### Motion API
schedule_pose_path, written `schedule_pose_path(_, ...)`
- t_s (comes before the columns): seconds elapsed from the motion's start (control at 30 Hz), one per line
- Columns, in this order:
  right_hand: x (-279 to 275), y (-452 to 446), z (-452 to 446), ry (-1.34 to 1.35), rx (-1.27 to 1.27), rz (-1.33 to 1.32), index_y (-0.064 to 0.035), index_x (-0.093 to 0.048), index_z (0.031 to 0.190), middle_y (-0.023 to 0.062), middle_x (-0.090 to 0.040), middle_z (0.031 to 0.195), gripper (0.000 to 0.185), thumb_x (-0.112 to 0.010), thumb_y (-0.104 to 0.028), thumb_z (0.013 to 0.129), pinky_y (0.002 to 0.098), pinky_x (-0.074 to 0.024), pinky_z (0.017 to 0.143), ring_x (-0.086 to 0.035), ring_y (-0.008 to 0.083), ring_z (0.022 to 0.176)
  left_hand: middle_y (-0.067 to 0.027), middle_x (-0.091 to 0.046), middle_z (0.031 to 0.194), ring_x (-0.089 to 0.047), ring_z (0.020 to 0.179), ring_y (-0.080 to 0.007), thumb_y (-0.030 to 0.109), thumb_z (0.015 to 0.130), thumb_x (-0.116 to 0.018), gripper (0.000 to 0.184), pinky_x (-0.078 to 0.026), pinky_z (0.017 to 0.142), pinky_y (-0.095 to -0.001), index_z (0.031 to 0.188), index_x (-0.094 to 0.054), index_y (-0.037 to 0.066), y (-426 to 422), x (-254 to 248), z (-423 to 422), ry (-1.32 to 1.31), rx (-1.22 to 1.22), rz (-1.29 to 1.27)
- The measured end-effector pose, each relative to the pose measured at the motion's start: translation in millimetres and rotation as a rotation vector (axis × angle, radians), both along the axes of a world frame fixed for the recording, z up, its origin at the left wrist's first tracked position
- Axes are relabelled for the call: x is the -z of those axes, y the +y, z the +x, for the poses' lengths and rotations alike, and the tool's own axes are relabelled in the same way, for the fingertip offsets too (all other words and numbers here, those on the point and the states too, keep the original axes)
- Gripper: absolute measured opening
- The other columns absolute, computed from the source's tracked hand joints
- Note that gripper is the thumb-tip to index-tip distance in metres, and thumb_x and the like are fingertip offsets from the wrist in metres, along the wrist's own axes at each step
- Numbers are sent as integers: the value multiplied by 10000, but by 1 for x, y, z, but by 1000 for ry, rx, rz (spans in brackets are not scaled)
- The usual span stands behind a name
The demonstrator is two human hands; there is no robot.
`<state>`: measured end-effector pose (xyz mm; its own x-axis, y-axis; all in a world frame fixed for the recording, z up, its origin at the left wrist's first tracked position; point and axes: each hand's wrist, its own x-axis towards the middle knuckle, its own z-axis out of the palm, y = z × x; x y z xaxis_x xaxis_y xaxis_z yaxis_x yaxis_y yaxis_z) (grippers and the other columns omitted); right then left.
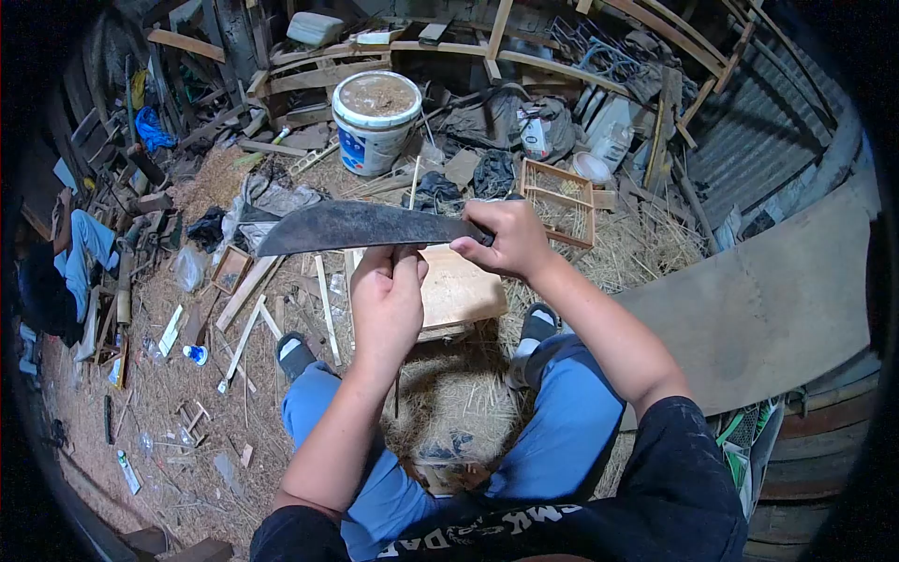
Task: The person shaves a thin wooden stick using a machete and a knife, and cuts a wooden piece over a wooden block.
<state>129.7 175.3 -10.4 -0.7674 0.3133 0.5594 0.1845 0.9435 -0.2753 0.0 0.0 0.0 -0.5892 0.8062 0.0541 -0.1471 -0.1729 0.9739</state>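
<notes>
A large machete with a wide dark blade (351, 228) is held level in front of me, its tip pointing left. My right hand (506, 239) is wrapped round its handle. Just below the blade, my left hand (389, 292) is closed with its fingers pressed together round something thin; a narrow stick shows above and below the fist, partly hidden by the blade and hand. Behind my hands, between my feet, stands a pale wooden block or low bench (461, 288).
A white bucket (376, 126) with a dusty lid stands ahead. An open wooden frame box (559, 201) lies to its right. A large curved board (758, 300) is at my right. Wood strips (245, 292) and shavings cover the floor. At the far left, a person's blue-clothed leg (86, 248) shows.
</notes>
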Motion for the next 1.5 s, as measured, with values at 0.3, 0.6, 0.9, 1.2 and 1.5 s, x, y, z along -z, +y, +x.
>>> schedule_pose_path(0.3, -7, 44, 16, 286, 389, -323, -16, -725, 839, 170, -661, 681, 623, -587, -616, 937, 397, -486, 602, -696, 287, 678, 55, -395, 677, -351, 607, -18, 152, 1078, -470, 185, -273, 533, -217, 997, -571, 20, -7, -13, 2, 8, 120, 121)
schedule_pose_path(0.6, -11, -14, -1, 72, 28, -237, -42, -645, 777, 155, -588, 639, 571, -651, -604, 875, 397, -463, 550, -610, 361, 594, 51, -481, 672, -394, 522, -21, 202, 1061, -514, 179, -297, 452, -210, 1054, -592, 42, -11, -8, -4, 56, 89, 112)
schedule_pose_path(0.9, -17, -7, -14, 78, -65, 57, -66, -601, 700, 132, -615, 634, 578, -664, -619, 857, 418, -478, 535, -640, 350, 596, 66, -471, 652, -343, 499, 1, 209, 1062, -521, 201, -244, 427, -209, 960, -596, 52, -27, -18, -10, -129, 133, 1)
schedule_pose_path(1.2, -17, 17, 7, 253, 235, -297, -43, -742, 864, 176, -654, 685, 559, -588, -574, 947, 390, -487, 576, -684, 299, 644, 72, -410, 643, -320, 504, -12, 263, 1089, -460, 239, -254, 432, -193, 1015, -593, 79, -29, -24, -11, -99, 188, 22)
schedule_pose_path(1.5, -7, -18, -8, -37, 5, -38, -55, -614, 751, 156, -610, 669, 508, -649, -547, 874, 438, -485, 571, -648, 375, 656, 68, -456, 649, -331, 467, -6, 198, 1066, -472, 191, -242, 403, -209, 971, -560, 58, -7, 6, -15, -94, 56, -153)
